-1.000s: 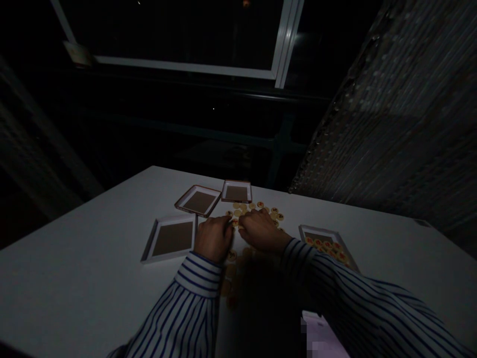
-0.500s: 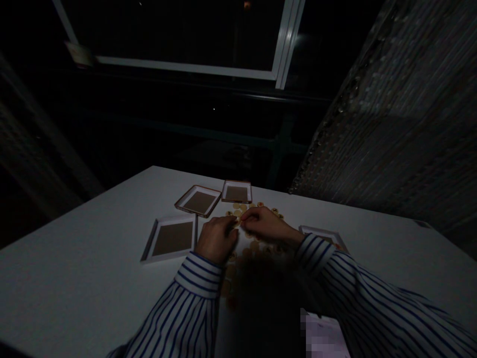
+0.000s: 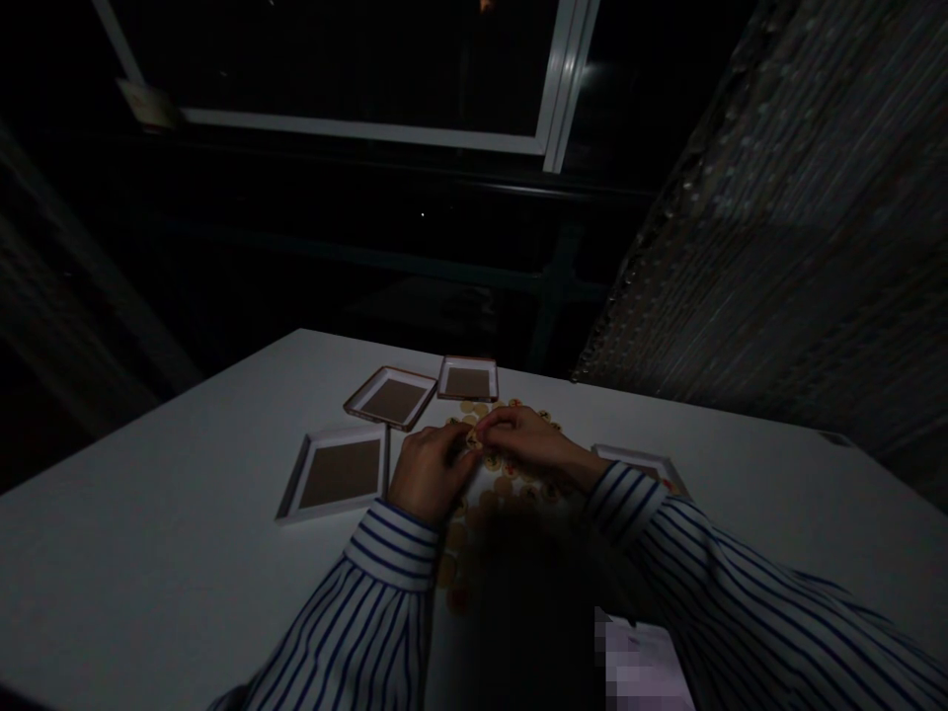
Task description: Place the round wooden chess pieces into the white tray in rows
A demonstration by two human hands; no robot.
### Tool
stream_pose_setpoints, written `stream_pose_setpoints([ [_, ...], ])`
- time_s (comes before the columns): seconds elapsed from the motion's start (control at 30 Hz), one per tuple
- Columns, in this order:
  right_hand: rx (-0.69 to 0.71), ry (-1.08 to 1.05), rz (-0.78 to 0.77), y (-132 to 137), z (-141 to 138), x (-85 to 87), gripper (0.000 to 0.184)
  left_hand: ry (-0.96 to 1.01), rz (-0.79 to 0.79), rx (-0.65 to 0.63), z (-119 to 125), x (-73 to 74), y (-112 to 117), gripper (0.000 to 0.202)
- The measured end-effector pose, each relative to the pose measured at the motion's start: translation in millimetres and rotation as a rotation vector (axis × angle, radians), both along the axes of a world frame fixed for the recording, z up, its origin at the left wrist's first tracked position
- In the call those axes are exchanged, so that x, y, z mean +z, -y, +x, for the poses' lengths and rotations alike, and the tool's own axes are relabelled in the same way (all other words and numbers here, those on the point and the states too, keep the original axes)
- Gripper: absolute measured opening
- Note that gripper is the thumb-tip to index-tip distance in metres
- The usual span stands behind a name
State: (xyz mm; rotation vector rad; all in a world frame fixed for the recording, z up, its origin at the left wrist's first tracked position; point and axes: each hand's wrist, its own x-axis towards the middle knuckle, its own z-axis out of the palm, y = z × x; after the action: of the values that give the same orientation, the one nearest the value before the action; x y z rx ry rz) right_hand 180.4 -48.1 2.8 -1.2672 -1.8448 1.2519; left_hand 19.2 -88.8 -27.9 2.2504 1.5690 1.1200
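Note:
My left hand [image 3: 431, 474] curls inward over the middle of the white table, its thumb and fingers at the edge of a round xiangqi piece [image 3: 472, 438]. From the other side my right hand [image 3: 527, 438] pinches the same piece, whose dark mark shows between the fingertips. Many more round wooden xiangqi pieces [image 3: 504, 487] lie loose under and around both hands, some with red or dark characters and some plain side up. In the shadow below the hands, several pieces are hard to make out.
Left of the hands lies a shallow box tray [image 3: 387, 464]; two more, an orange-rimmed tray [image 3: 345, 407] and a small tray [image 3: 498, 380], lie behind. Another tray [image 3: 671, 464] is partly behind my right wrist. A phone-like bright object [image 3: 644, 662] lies near the front. A beaded curtain [image 3: 711, 316] hangs right.
My hands stay nearly in place, with the fingers closer around the piece. A dark mark on it now shows. Below the right hand, more marked faces are visible. The view has shifted slightly.

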Motion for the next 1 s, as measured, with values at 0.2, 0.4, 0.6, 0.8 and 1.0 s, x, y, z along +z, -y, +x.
stream_pose_setpoints([
  [0.2, -0.017, 0.017, -0.019, 2.8, 3.0, 0.3, 0.012, -0.036, 0.007, -0.015, 0.2, 3.7, 2.2, 0.029],
  [0.4, -0.043, -0.033, -0.014, 4.3, 9.6, 3.6, 0.012, -0.131, -0.067, -0.034, -2.4, 7.7, 3.2, 0.029],
  [0.6, -0.041, -0.017, -0.018, 8.2, 19.4, 5.0, 0.012, -0.332, -0.118, -0.034, -3.2, 12.2, 7.4, 0.027],
  [0.8, -0.044, 0.063, 0.01, 12.7, 25.5, 3.5, 0.015, -0.431, -0.132, -0.044, -2.8, 11.3, 11.2, 0.025],
  [1.0, -0.007, 0.101, 0.049, 16.3, 27.8, 3.3, 0.012, -0.446, -0.151, -0.037, -1.7, 8.4, 12.6, 0.023],
])
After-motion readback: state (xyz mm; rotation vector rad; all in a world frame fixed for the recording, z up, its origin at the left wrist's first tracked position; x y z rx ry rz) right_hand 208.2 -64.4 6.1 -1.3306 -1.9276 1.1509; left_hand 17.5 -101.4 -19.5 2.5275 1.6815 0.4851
